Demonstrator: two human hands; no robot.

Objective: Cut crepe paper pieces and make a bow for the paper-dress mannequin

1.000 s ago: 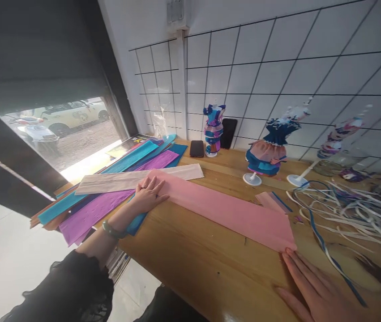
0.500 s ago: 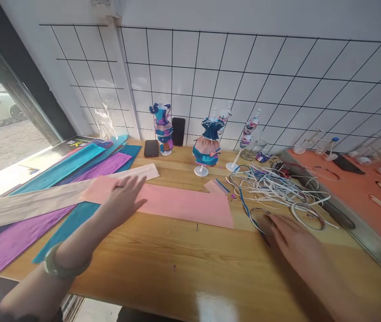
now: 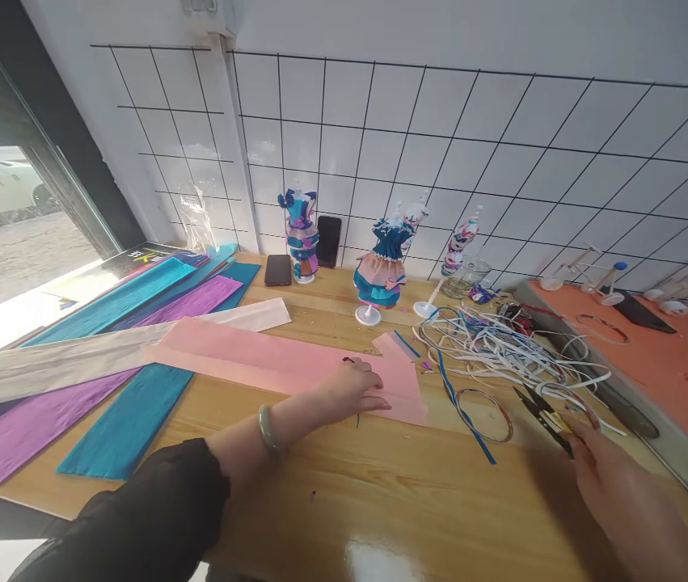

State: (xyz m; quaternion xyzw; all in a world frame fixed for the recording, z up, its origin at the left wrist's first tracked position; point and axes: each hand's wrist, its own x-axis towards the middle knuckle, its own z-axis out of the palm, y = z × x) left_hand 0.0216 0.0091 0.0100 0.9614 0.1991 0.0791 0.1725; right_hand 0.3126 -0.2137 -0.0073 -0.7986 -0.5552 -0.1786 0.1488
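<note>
A long pink strip [image 3: 246, 356] of crepe-like material lies flat across the wooden table. My left hand [image 3: 352, 388] rests on it near the right end, fingers extended and thumb apart, holding nothing. Over at the right, my right hand [image 3: 616, 477] grips a pair of dark-bladed thread snips [image 3: 543, 419], blades pointing up and left, a little above the table. Between the hands lie a thin ring [image 3: 497, 436] and a blue ribbon [image 3: 462, 419]. A small pink piece with a blue edge [image 3: 398, 347] touches the strip's far side.
Teal [image 3: 131, 420], purple [image 3: 22, 436] and cream strips [image 3: 77, 356] overlap at left. Several small dressed mannequins [image 3: 383, 267] and two phones [image 3: 278, 270] stand or lie toward the wall. A tangle of white ribbons [image 3: 495, 347] lies beside an orange-topped surface [image 3: 652, 356] at right.
My left hand has slid right along the pink strip toward its end. My right hand has moved right, away from the ring, and the snips now show in it.
</note>
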